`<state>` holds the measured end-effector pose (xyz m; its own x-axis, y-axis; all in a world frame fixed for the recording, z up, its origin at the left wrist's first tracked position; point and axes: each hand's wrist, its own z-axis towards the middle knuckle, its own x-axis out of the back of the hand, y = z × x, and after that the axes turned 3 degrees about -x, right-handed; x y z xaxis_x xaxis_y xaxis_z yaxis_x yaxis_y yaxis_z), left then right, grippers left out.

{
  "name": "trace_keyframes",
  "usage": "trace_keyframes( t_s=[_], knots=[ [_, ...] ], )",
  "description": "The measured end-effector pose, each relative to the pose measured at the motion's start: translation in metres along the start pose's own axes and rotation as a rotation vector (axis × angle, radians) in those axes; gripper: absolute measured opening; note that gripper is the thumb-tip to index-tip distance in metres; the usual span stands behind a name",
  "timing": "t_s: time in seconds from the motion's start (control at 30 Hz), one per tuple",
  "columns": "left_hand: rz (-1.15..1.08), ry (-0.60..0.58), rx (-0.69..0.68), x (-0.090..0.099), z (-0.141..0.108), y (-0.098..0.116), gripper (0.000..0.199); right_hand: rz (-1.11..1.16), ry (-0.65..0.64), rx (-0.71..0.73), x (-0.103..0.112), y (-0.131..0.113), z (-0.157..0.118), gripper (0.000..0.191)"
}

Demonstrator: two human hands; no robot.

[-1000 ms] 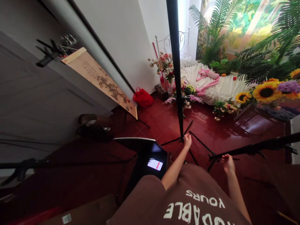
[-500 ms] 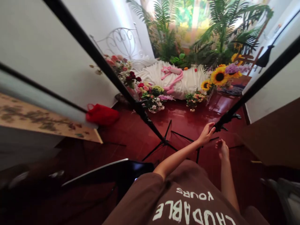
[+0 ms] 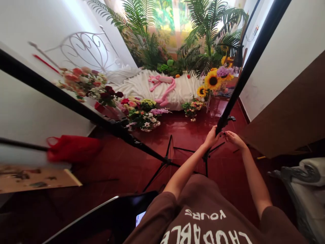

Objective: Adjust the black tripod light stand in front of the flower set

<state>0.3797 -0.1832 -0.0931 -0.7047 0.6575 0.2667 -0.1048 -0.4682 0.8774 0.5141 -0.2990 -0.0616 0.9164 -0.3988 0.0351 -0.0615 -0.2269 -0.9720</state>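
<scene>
A black stand pole (image 3: 241,83) slants up to the right, its tripod legs spread on the red floor. My left hand (image 3: 212,137) is wrapped round the pole near a dark clamp. Close beside it on the right, my right hand (image 3: 232,138) has its fingers pinched at a small dark knob (image 3: 223,134) on the pole. A second black pole (image 3: 101,118) runs from the upper left down to its own tripod legs (image 3: 166,160).
Beyond the stands lies a white-draped bed (image 3: 182,93) with a pink plush toy (image 3: 162,81), flowers (image 3: 144,117) and sunflowers (image 3: 212,80). A red bag (image 3: 76,147) is at left, a brown panel (image 3: 286,115) and wrapped rolls (image 3: 308,179) at right.
My right hand has risen from below the pole to the knob beside my left hand. My left hand still grips the pole. The view has shifted, so the scene sits further left.
</scene>
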Motion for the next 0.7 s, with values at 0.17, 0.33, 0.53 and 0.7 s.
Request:
trace_keyframes(
  t_s=[0.17,0.33,0.53,0.7],
  knots=[
    [-0.022,-0.003,0.009,-0.001,0.001,0.000,0.041,-0.167,0.017,0.160,0.007,-0.010,0.001,0.041],
    [-0.040,-0.004,0.024,-0.003,0.001,0.000,0.042,-0.431,0.303,0.439,-0.003,0.001,0.000,0.028],
    [-0.018,-0.014,0.036,0.001,-0.001,0.005,0.037,-0.653,0.641,0.554,-0.028,0.037,-0.021,0.023],
    [-0.007,0.097,-0.056,0.000,0.001,0.010,0.033,-0.630,0.674,0.585,-0.047,0.044,-0.035,0.033]
  ],
)
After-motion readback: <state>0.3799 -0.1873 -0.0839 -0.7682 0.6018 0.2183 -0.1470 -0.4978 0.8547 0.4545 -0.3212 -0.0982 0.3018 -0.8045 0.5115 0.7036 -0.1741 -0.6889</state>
